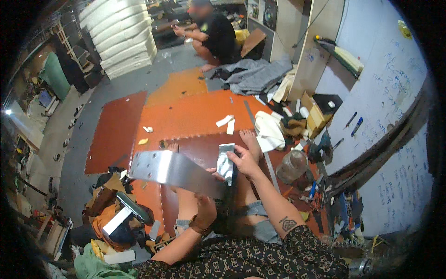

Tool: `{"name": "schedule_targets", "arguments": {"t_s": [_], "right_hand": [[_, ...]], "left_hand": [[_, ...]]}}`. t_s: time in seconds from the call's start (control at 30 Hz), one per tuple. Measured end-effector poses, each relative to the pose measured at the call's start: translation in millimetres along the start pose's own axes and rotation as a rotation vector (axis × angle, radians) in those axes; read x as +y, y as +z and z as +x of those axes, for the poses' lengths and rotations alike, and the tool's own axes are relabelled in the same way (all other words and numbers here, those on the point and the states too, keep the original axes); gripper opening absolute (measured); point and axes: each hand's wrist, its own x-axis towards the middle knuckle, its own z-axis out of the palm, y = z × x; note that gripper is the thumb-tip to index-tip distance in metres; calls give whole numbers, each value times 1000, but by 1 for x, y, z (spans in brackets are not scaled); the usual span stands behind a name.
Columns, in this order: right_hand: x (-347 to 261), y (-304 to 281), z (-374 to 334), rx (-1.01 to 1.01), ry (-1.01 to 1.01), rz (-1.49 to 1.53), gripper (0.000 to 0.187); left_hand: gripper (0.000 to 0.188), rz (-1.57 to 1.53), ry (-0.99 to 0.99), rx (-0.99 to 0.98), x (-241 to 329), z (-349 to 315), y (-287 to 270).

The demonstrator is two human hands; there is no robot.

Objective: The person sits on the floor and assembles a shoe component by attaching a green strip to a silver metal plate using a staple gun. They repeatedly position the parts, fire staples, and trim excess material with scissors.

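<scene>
While the left hand grips sheet metal slanting leftward, the right pinches a strip pointing forward.

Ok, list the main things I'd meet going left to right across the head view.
Green upright panel, cream stack, bent metal plate, shiny silver strip, right hand, clear jar, blue marker.

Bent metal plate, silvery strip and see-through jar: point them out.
Bent metal plate (186,176), head view: its broad face.
Silvery strip (225,162), head view: its shiny face.
See-through jar (291,167), head view: its side.
</scene>
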Motion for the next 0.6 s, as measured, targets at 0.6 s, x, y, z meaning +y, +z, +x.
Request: {"name": "schedule_targets", "arguments": {"t_s": [0.6], "right_hand": [[-17,38,-6,-382,-148,-123,26]], "left_hand": [[90,393,318,-424,-41,-63,-96]]}}
